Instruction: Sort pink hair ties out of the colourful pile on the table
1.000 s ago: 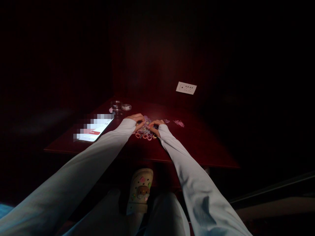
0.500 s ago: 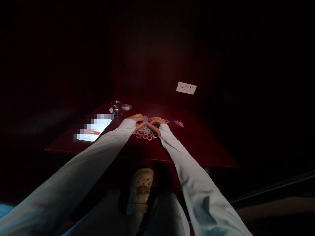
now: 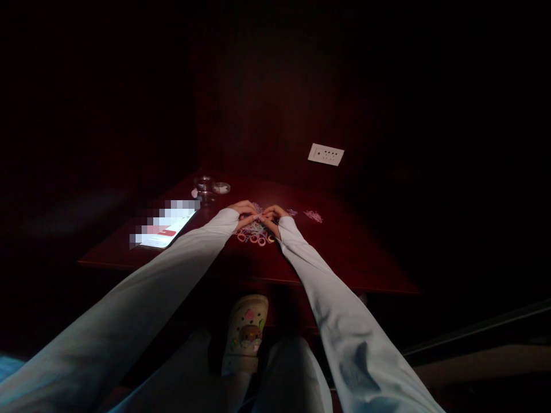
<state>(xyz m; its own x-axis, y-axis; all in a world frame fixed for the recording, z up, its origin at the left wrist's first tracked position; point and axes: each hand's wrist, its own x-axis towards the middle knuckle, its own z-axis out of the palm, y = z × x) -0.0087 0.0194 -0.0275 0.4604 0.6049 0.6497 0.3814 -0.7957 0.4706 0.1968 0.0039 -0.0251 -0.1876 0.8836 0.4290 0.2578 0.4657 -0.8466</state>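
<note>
Both my arms in pale sleeves reach onto a dark red table [image 3: 344,258]. My left hand [image 3: 243,210] and my right hand [image 3: 272,216] meet fingertip to fingertip over a heap of small coloured rubber bands [image 3: 255,232]. The fingers of both hands are curled and pinched together on something tiny among the bands; I cannot make it out in the dim light. A smaller pink cluster of bands [image 3: 313,215] lies to the right of my right hand.
A lit phone [image 3: 166,229] lies on the table left of my left arm. A small glass jar [image 3: 204,188] and its lid [image 3: 221,187] stand at the back. A white wall socket [image 3: 326,154] is behind. My shoe [image 3: 245,330] shows below the table edge.
My right hand has moved left until its fingertips meet my left hand's. The left hand has barely shifted.
</note>
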